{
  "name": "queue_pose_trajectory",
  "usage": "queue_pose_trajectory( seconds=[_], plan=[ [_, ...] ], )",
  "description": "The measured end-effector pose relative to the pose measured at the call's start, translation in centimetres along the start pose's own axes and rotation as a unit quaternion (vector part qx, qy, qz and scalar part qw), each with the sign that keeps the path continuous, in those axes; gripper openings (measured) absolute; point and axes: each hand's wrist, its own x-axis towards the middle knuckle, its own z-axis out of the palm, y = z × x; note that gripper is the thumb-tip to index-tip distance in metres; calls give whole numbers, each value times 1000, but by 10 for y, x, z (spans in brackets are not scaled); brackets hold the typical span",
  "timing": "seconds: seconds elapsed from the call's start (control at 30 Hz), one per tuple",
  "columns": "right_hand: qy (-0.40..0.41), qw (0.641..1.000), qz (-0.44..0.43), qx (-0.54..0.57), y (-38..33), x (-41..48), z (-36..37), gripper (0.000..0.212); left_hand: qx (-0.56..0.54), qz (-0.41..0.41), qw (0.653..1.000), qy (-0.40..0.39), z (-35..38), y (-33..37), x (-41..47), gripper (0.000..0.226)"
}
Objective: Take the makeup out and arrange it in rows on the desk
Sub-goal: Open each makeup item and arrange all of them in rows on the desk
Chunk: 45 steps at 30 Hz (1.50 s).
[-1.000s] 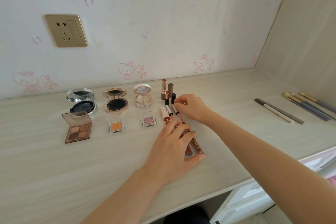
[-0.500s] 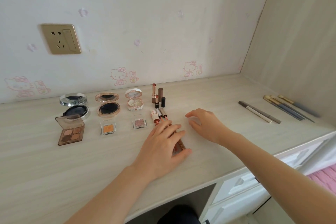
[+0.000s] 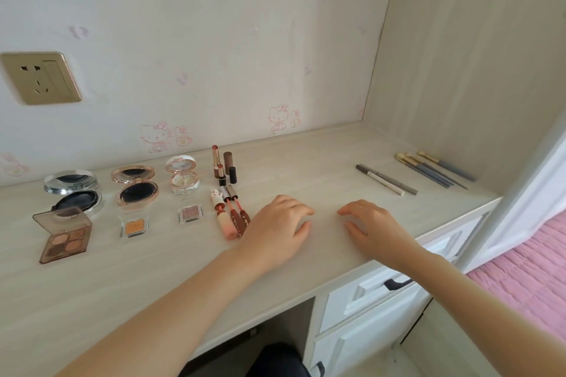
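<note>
Desk [image 3: 321, 162]: pale wood-grain, matt, smooth. Silver compact [image 3: 72, 190], nine o'clock: glossy, mirror-bright rim. Eyeshadow palette [image 3: 63, 234] beside it: translucent brown plastic lid. Pink fabric [image 3: 526, 269], four o'clock: ribbed.

Pale wood-grain tabletop [image 3: 306, 168]: open compacts [image 3: 134, 187] along the back, eyeshadows [image 3: 134, 226] in front of them, lipsticks [image 3: 220, 170] and lip glosses [image 3: 232, 217] in the middle, pencils [image 3: 387, 180] and brushes [image 3: 427, 166] way off to the right.

Far row from the left, open silver cushion compact [image 3: 72, 193], open rose-gold compact [image 3: 134, 185], open white floral compact [image 3: 183, 174], upright lipsticks [image 3: 222, 167], near row, open brown eyeshadow palette [image 3: 62, 236], orange single eyeshadow [image 3: 134, 226], pink single eyeshadow [image 3: 190, 213], lip glosses [image 3: 231, 214] lying side by side, well right, two pencils [image 3: 386, 179], blue-handled brushes [image 3: 435, 167]
</note>
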Motion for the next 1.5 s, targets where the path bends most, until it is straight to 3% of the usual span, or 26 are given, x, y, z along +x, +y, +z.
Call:
queue_pose_trajectory(
  seconds=[0.33,0.7,0.87,1.5],
  plan=[
    [45,997,60,-16,64,-11,-22,25,-27,-8,997,-65,51,22,81,33],
    [114,983,120,-82,112,26,-28,25,-60,-37,995,-65,92,28,170,43],
    [107,979,137,-106,122,37,-25,28,-42,-9,996,-77,103,25,193,48],
    [133,978,107,-117,117,38,-25,19,-14,12,998,-58,89,11,190,21]
  ],
)
